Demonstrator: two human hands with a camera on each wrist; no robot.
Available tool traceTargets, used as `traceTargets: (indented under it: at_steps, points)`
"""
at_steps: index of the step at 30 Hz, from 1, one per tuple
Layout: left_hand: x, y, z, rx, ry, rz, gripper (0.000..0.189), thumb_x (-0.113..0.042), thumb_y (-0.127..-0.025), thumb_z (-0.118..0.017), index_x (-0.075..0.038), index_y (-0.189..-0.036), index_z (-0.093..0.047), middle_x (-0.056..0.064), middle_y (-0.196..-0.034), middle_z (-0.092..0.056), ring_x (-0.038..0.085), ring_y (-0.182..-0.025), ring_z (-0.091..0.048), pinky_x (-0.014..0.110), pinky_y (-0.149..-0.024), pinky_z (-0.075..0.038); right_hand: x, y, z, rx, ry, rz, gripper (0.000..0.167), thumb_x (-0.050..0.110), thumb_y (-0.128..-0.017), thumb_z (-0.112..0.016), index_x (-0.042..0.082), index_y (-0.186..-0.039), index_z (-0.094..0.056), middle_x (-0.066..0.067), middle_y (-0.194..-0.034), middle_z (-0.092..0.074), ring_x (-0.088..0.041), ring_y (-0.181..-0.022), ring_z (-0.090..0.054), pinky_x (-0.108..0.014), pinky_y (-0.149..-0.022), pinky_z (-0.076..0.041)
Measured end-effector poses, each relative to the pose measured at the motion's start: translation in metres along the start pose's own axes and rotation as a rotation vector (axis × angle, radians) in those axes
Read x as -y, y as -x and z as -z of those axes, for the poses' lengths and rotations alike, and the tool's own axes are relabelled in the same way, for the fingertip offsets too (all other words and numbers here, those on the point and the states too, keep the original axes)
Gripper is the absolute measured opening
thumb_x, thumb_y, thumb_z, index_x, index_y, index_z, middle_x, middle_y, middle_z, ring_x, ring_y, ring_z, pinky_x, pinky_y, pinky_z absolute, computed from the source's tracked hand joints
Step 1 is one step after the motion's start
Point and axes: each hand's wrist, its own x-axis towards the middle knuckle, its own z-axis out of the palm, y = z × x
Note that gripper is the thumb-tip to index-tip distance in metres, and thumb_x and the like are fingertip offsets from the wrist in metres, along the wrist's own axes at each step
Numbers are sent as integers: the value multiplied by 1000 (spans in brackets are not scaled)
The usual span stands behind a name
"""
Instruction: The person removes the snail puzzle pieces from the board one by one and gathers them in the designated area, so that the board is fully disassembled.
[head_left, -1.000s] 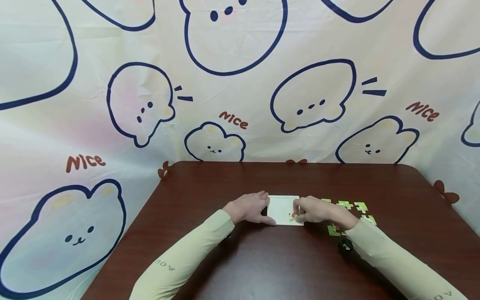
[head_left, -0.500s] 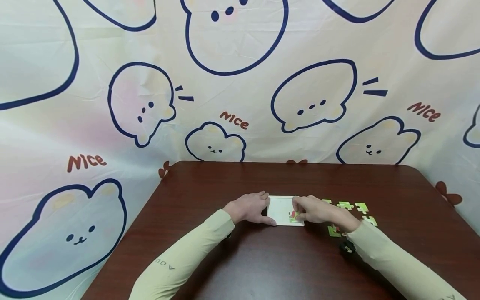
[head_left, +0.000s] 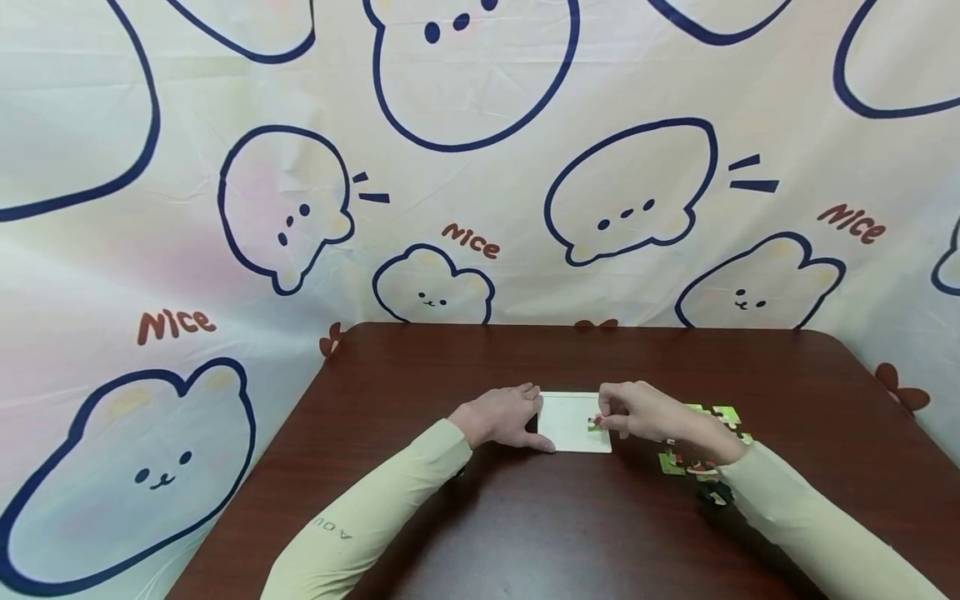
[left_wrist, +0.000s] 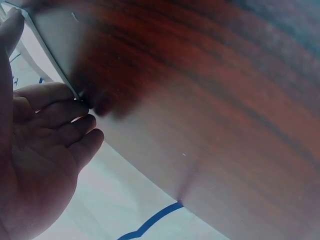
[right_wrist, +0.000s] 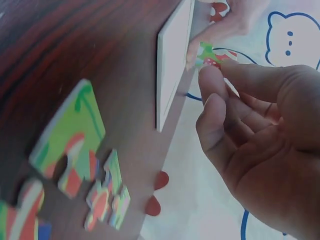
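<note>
A white rectangular puzzle tray (head_left: pixel 564 422) lies on the brown table. My left hand (head_left: pixel 504 416) rests at its left edge, thumb by the near corner and straight fingers toward the far one; the left wrist view shows the fingertips (left_wrist: pixel 82 102) at the rim. With thumb and fingers my right hand (head_left: pixel 637 412) pinches a jigsaw puzzle piece (right_wrist: pixel 207 56), green with red and white print. In the head view that piece overlaps the tray's right part. The fingers partly cover it.
Several loose puzzle pieces (head_left: pixel 672 463) lie on the table to the right of the tray, partly under my right forearm in the head view. One larger green piece (right_wrist: pixel 75 130) shows close to the right wrist camera. Behind the table (head_left: pixel 450 517) hangs a printed cloth (head_left: pixel 517 192).
My right hand, with the puzzle piece in its fingers, has drawn up and a little right from the tray's near right corner. The left hand has stayed at the tray's edge.
</note>
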Motion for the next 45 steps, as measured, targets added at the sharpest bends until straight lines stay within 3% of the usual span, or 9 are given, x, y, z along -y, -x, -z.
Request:
traceTargets:
  at_steps: [6,11,19,24,36,41,45]
  points:
    - [-1,0,-1,-8,-1,-14,91,-77,-86,-48,-10,-147,-45,11,-159,-35,21,-149,-31,35,-117,-35,-6,16,10,-13,-63,-25,9,16,-95,-65,14,-100,-57,2,-80,-69,-13,-59,-61,-27,-48,-50]
    - [-1,0,-1,-15,3,-20,91,-77,-85,-48,-9,-147,-45,12,-158,-35,21,-148,-32,35,-117,-35,-17,32,21,-15,-47,-36,22,17,-95,-65,11,-116,-60,3,-83,-67,-17,-59,-62,-26,-50,-50]
    - [1,0,-1,-17,0,-4,94,-79,-83,-49,-11,-149,-43,9,-159,-36,20,-148,-33,34,-117,-35,-33,59,34,-15,-17,-21,18,16,-95,-64,13,-113,-63,2,-80,-65,-7,-59,-57,-24,-52,-48]
    - [1,-1,-1,-12,12,-7,94,-79,-84,-48,-11,-149,-42,9,-159,-35,20,-149,-31,35,-117,-34,-42,73,40,-3,-55,-20,14,15,-94,-65,12,-108,-62,0,-75,-64,-11,-55,-58,-25,-49,-49]
    - [1,2,0,-5,23,-7,93,-77,-84,-50,-11,-148,-43,10,-159,-35,21,-149,-31,36,-117,-34,-60,97,50,3,-51,-93,14,25,-94,-66,15,-103,-62,2,-72,-62,-3,-52,-50,-24,-45,-44]
    - [2,1,1,-1,20,-9,93,-78,-84,-49,-10,-149,-42,10,-159,-35,21,-149,-31,36,-117,-34,-71,110,53,36,-66,-110,12,24,-95,-65,15,-97,-59,4,-70,-59,-3,-52,-50,-25,-45,-46]
    - [2,1,0,-1,20,-9,93,-78,-84,-49,-10,-149,-43,11,-159,-35,21,-149,-31,36,-117,-34,-77,118,57,112,-129,-120,13,20,-96,-64,10,-95,-56,4,-67,-56,-3,-52,-50,-26,-45,-46]
